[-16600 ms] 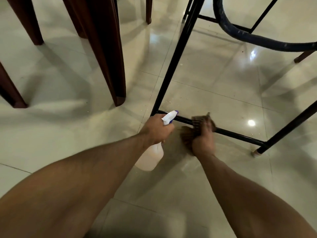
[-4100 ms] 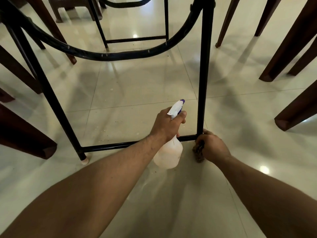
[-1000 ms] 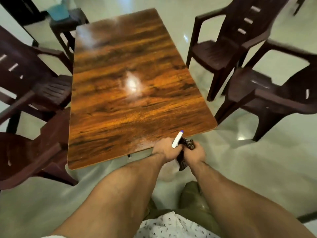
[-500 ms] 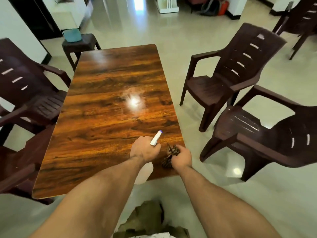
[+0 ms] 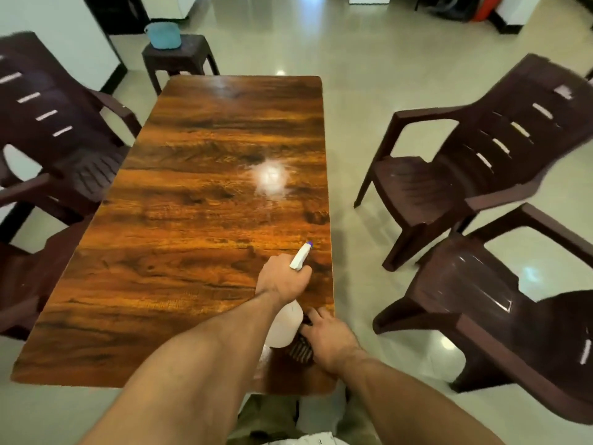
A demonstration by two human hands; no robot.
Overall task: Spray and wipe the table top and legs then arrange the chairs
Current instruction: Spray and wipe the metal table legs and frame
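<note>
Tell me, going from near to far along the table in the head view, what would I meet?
The right hand resting on the cloth → left hand gripping the spray bottle → glare on the table → stool → blue pot on it.

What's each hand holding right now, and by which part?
Left hand grips the spray bottle at its neck, just under the head. Right hand lies over the cloth on the table; whether it grips can't be told.
</note>
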